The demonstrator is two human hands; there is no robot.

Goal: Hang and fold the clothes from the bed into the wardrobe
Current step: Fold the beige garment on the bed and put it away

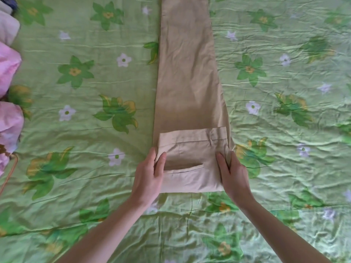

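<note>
Beige trousers (187, 76) lie lengthwise on the bed, legs stacked and running away from me. The waist end (191, 158) is folded up over the legs, its waistband and a slit pocket facing up. My left hand (150, 175) grips the left edge of this folded part, thumb on top and fingers under the cloth. At the right edge my right hand (232, 173) holds the fold the same way. The wardrobe is out of view.
A green bedspread with a flower print (85, 130) covers the whole bed. At the left edge lie pink and white garments (9, 111) and part of a thin wooden hanger (9, 173).
</note>
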